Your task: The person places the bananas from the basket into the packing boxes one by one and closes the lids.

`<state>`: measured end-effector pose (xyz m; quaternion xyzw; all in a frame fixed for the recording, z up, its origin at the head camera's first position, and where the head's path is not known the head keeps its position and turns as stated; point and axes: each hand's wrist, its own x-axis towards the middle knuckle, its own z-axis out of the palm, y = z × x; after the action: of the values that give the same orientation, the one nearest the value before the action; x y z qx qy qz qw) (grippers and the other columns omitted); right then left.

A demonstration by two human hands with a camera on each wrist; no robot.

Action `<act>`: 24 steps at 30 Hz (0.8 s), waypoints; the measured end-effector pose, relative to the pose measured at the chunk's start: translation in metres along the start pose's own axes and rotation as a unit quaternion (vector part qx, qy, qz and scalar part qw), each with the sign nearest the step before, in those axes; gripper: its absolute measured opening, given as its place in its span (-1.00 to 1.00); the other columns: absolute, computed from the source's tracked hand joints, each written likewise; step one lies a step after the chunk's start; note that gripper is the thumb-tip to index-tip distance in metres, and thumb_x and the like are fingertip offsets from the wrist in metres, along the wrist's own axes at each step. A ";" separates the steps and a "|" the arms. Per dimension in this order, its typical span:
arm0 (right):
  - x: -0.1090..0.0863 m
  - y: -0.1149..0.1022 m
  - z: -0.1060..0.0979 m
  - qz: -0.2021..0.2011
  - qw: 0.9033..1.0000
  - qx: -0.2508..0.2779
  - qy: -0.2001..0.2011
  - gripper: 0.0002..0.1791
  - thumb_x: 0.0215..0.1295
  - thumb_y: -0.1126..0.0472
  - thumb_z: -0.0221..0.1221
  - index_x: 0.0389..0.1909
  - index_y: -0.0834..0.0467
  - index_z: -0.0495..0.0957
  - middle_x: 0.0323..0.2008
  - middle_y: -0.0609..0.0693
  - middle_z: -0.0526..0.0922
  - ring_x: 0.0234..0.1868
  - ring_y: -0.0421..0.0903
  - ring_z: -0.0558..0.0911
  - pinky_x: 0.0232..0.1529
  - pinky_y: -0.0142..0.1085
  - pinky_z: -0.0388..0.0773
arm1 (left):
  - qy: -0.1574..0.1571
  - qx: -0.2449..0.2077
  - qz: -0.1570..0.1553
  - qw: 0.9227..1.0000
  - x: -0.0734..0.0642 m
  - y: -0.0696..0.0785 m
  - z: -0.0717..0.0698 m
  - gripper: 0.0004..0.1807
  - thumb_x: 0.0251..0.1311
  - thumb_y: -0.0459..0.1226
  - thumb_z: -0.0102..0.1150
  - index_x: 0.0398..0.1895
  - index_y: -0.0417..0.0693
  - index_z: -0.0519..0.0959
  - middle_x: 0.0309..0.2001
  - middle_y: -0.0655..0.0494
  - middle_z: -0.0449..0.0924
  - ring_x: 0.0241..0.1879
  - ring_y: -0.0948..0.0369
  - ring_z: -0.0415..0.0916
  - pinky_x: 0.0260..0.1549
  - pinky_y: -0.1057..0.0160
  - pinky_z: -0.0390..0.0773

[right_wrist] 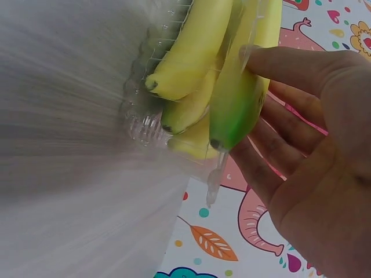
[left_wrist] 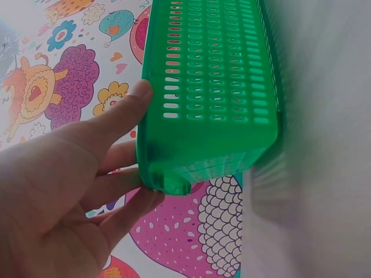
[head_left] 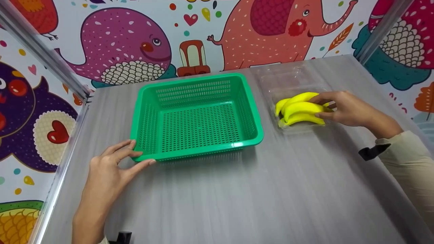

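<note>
A green slotted plastic basket (head_left: 203, 151) stands on the table with nothing in it. My left hand (head_left: 109, 169) grips its near left corner, thumb on one side of the rim and fingers on the other, as the left wrist view also shows. To the right, several yellow bananas lie in a clear plastic box (head_left: 286, 81) with its lid raised. My right hand (head_left: 347, 108) reaches over the box and holds the uppermost banana (right_wrist: 235, 113) near its green-tinged end, between thumb and fingers. Other bananas (right_wrist: 191, 49) lie under and beside it.
The grey table (head_left: 217, 203) extends in front of the basket and box. A wall with cartoon animals (head_left: 271, 37) stands close behind them, and a patterned panel (head_left: 27, 112) borders the left side. Metal posts rise at both back corners.
</note>
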<state>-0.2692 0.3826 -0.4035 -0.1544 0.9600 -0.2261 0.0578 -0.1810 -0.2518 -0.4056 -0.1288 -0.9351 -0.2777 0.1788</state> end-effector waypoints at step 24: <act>0.000 0.006 0.006 0.016 1.000 0.019 -0.012 -0.48 0.36 0.30 0.45 0.33 0.08 0.68 0.22 0.10 0.76 0.19 0.07 0.73 0.25 0.12 0.68 | -0.010 0.007 -0.006 1.000 -0.001 0.003 0.001 -0.57 0.02 -0.08 0.74 -0.16 -0.19 0.87 0.19 -0.28 0.75 0.24 -0.36 0.67 0.16 -0.37 0.58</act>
<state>-0.2696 0.3857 -0.4119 -0.1403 0.9573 -0.2410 0.0759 -0.1796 -0.2491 -0.4053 -0.1250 -0.9393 -0.2713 0.1691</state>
